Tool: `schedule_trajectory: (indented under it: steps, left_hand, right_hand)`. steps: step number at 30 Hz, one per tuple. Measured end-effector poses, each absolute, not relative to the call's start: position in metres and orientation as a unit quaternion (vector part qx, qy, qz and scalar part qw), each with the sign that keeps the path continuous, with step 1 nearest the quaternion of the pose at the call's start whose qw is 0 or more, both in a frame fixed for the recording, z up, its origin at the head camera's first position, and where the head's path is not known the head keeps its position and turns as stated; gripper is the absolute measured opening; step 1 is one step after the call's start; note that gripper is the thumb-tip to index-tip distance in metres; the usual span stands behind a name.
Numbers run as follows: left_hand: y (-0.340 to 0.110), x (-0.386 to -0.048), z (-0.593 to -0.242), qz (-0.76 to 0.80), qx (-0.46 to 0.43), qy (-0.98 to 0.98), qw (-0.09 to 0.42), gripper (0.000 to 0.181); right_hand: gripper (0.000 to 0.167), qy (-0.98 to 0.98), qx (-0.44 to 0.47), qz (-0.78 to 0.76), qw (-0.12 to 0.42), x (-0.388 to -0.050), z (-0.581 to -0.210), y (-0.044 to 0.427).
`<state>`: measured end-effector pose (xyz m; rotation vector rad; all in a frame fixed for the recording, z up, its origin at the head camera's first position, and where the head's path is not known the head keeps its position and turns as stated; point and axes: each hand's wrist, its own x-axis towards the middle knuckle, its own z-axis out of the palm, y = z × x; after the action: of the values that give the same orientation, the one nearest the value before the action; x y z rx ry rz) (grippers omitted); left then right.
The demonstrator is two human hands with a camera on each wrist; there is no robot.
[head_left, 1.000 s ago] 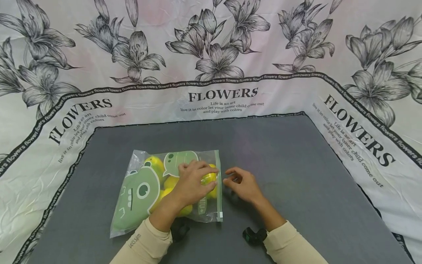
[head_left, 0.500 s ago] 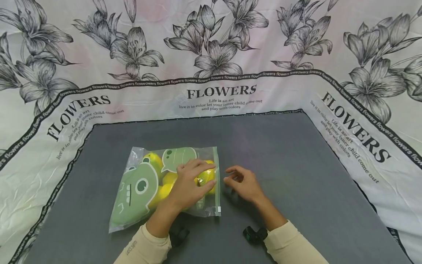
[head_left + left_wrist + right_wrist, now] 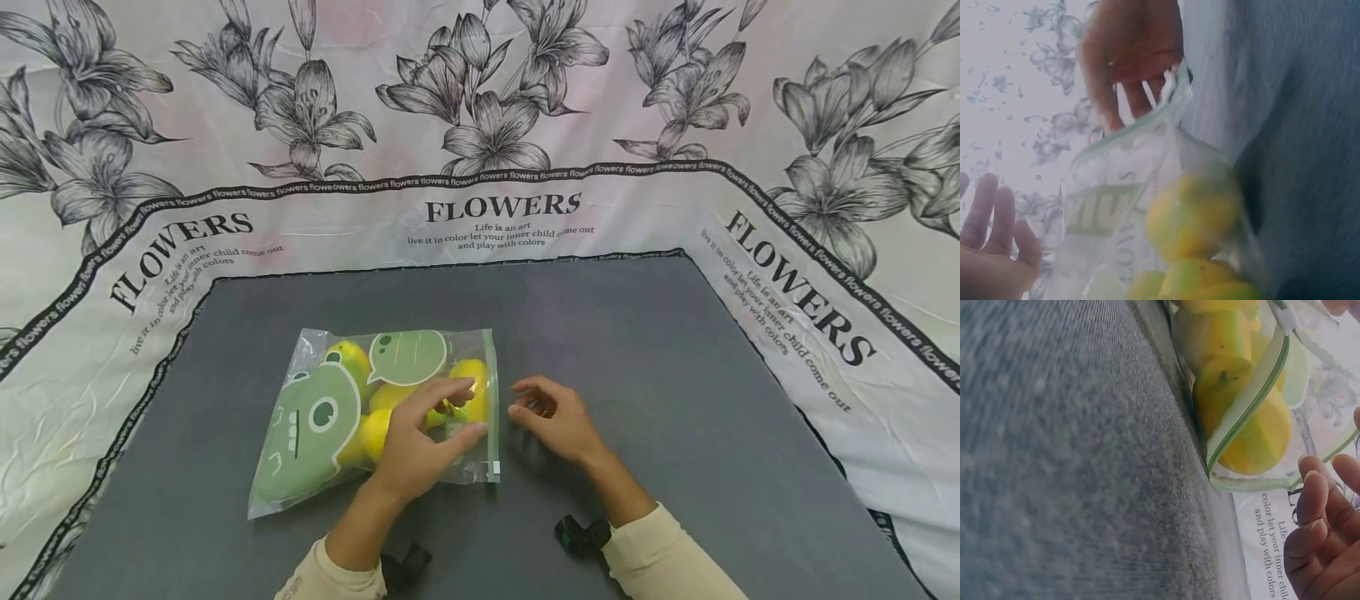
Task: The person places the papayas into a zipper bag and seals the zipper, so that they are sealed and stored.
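A clear zip bag (image 3: 303,450) with a green cartoon face lies on the grey table, its zip edge to the right. Several yellow fruits (image 3: 1260,440) tinged with green are inside; their exact kind is unclear. In the right wrist view the bag's green-lined mouth (image 3: 1254,403) gapes. My left hand (image 3: 416,442) hovers over the bag's right part, fingers relaxed and holding nothing; the left wrist view has its fingers (image 3: 1000,219) apart from the bag. Just right of the zip edge is my right hand (image 3: 558,421), fingers loosely bent, nothing gripped.
A white slider (image 3: 496,468) sits at the near end of the zip edge. White floral cloth (image 3: 502,225) with printed lettering borders the grey table (image 3: 712,433) at the back and sides. Dark wrist devices (image 3: 581,533) are strapped below both hands.
My left hand has drawn back toward me, uncovering more of the fruit near the zip edge. The right hand has stayed nearly still, and the bag has hardly shifted.
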<state>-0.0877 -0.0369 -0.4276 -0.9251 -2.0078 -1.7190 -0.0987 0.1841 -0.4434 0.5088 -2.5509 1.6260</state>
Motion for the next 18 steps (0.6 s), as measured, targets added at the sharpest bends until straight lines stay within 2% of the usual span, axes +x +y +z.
schedule_trajectory:
  steps: [18]
  left_hand:
    - [-0.033, -0.037, -0.468, -0.714, -0.262, -0.647, 0.05, 0.041]
  right_hand:
    - [0.023, -0.82, 0.181, 0.542, 0.04, -0.079, -0.442, 0.183]
